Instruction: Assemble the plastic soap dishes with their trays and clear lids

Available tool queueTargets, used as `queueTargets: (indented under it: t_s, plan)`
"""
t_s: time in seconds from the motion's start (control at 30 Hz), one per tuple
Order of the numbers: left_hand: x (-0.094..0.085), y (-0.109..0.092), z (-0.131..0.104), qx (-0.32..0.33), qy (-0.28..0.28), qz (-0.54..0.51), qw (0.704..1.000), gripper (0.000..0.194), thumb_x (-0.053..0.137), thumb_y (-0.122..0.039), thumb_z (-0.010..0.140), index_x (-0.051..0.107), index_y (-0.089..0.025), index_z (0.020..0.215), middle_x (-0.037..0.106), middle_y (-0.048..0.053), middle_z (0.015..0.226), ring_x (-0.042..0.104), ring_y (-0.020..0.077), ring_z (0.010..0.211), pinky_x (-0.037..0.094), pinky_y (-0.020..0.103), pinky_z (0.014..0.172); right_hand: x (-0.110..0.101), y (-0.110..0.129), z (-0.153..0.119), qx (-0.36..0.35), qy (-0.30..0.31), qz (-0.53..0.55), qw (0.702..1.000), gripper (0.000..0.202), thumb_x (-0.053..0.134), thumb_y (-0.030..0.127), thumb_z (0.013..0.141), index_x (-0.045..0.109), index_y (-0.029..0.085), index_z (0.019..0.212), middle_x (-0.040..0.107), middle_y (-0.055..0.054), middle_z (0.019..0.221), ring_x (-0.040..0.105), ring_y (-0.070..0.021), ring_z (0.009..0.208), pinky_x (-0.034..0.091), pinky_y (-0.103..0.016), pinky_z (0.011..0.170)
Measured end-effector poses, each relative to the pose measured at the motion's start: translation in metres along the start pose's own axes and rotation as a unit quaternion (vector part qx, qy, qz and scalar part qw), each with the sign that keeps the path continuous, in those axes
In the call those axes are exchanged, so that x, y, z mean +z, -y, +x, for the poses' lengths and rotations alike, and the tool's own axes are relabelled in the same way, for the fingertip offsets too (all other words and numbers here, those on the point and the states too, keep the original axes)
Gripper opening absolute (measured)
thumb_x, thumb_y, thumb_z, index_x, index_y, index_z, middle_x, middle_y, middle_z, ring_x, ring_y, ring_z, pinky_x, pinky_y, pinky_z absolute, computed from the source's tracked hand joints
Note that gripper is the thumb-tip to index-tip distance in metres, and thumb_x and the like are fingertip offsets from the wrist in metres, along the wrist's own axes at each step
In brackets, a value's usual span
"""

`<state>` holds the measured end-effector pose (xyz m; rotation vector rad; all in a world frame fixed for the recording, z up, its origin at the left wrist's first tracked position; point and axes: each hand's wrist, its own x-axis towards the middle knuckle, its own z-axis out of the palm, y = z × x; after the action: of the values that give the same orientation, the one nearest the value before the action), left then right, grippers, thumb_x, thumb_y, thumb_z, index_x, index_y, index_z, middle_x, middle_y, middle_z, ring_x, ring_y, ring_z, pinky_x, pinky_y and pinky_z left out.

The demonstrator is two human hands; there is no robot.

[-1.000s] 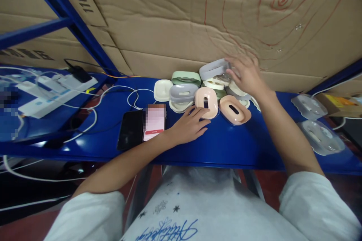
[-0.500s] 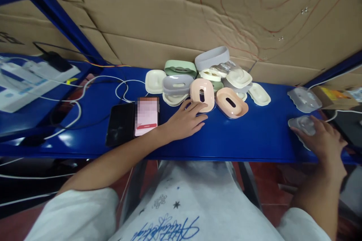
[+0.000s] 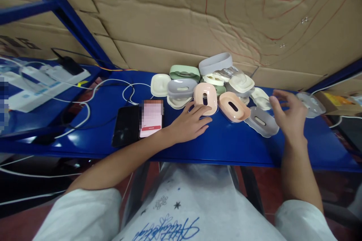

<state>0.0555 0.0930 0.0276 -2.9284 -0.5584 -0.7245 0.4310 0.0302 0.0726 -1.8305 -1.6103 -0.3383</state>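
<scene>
My left hand (image 3: 195, 122) lies with its fingers spread over the near edge of a peach dish (image 3: 200, 92) with an oval slot, like a soap dish. To the right of it a second peach dish (image 3: 236, 112) rests on the table, its slot showing. Beside that lies a grey slotted dish (image 3: 263, 122) with a wavy edge. Just right of the grey dish, my right hand (image 3: 291, 113) is raised with thumb and fingers apart, nothing in it. A cream dish (image 3: 260, 98) sits behind the grey one.
Behind my left hand is a pile with a green tray (image 3: 184, 72), a grey ring-shaped piece (image 3: 215, 64) and several cream pieces. A phone (image 3: 151, 120) and a black device (image 3: 126, 126) lie left. A clear grey piece (image 3: 311, 105) and a carton (image 3: 339, 101) stand right.
My right hand has moved left from the table's right end and let go of the grey dish, which now lies beside the peach one. My left hand stays on its peach dish. The view shifted slightly.
</scene>
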Motion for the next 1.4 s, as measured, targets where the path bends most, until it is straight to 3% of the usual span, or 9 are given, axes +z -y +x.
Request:
queueTargets:
  t_s: [0.07,0.17,0.4,0.6,0.73,0.87,1.03,1.23,1.4]
  plan:
    - [0.001,0.0,0.0,0.006,0.003,-0.002,1.0,0.025,0.057,-0.027,0.108,0.075,-0.018,0.123,0.063,0.017,0.147,0.058,0.0332,0.137,0.036,0.057,0.12,-0.001,0.008,0.014,-0.027,0.022,-0.033,0.999,0.053,0.054,0.061,0.105,0.073,0.018,0.131,0.078,-0.016,0.126,0.074,-0.0311,0.112,0.057,-0.045,0.097]
    - [0.0,0.0,0.0,0.01,0.003,-0.013,1.0,0.025,0.059,-0.026,0.107,0.076,-0.018,0.124,0.063,0.017,0.147,0.058,0.034,0.137,0.035,0.058,0.121,0.001,-0.006,0.022,-0.072,0.126,-0.065,0.987,0.049,0.057,0.061,0.104,0.072,0.024,0.133,0.074,-0.012,0.137,0.067,-0.0339,0.129,0.05,-0.05,0.111]
    - [-0.003,-0.001,0.0,0.019,0.008,-0.007,1.0,0.026,0.055,-0.028,0.109,0.076,-0.019,0.12,0.064,0.016,0.145,0.059,0.0332,0.136,0.036,0.057,0.12,-0.006,-0.069,-0.012,0.011,0.178,-0.045,0.983,0.046,0.051,0.056,0.104,0.072,0.023,0.127,0.074,-0.017,0.137,0.069,-0.0365,0.128,0.054,-0.05,0.107]
    - [0.002,-0.001,0.0,0.021,0.0,-0.007,1.0,0.025,0.056,-0.028,0.108,0.077,-0.019,0.119,0.064,0.016,0.145,0.059,0.0333,0.135,0.036,0.057,0.119,-0.012,-0.048,-0.075,-0.053,0.181,-0.061,0.98,0.052,0.058,0.068,0.099,0.072,0.029,0.131,0.075,-0.011,0.136,0.064,-0.0389,0.136,0.051,-0.061,0.11]
    - [0.004,0.0,-0.001,0.02,0.006,-0.013,1.0,0.024,0.058,-0.028,0.108,0.077,-0.019,0.12,0.064,0.017,0.146,0.06,0.0336,0.134,0.035,0.058,0.12,-0.015,-0.037,-0.09,-0.075,0.17,-0.097,0.978,0.045,0.048,0.059,0.107,0.073,0.031,0.132,0.077,-0.01,0.132,0.066,-0.037,0.135,0.046,-0.065,0.114]
    - [0.002,0.0,-0.001,0.024,0.007,-0.019,1.0,0.024,0.059,-0.027,0.107,0.078,-0.018,0.119,0.064,0.018,0.145,0.06,0.0348,0.134,0.035,0.06,0.119,-0.026,-0.025,-0.08,-0.064,0.141,-0.115,0.981,0.043,0.045,0.055,0.108,0.076,0.029,0.122,0.08,-0.013,0.123,0.073,-0.0371,0.121,0.05,-0.058,0.108]
    - [-0.001,-0.001,0.0,0.018,0.007,-0.028,0.999,0.023,0.061,-0.027,0.106,0.078,-0.019,0.118,0.065,0.017,0.145,0.058,0.0337,0.136,0.035,0.057,0.122,-0.027,-0.02,-0.049,-0.066,0.058,-0.143,0.986,0.041,0.044,0.052,0.109,0.072,0.03,0.129,0.078,-0.014,0.129,0.071,-0.0355,0.124,0.045,-0.054,0.111]
    - [-0.001,-0.001,0.0,0.023,0.017,-0.014,0.999,0.025,0.056,-0.028,0.108,0.078,-0.019,0.118,0.064,0.017,0.145,0.058,0.0343,0.136,0.036,0.059,0.12,0.004,-0.039,-0.004,-0.136,0.147,-0.042,0.979,0.039,0.049,0.05,0.108,0.074,0.028,0.126,0.075,-0.011,0.138,0.065,-0.0309,0.137,0.037,-0.054,0.119]
    - [-0.002,0.0,0.0,0.021,0.016,-0.02,0.999,0.024,0.059,-0.027,0.107,0.078,-0.018,0.118,0.064,0.017,0.144,0.058,0.0342,0.136,0.036,0.059,0.121,0.0,-0.06,0.01,-0.111,0.204,-0.012,0.973,0.047,0.063,0.054,0.099,0.069,0.034,0.141,0.055,-0.011,0.164,0.049,-0.0336,0.153,0.035,-0.056,0.123]
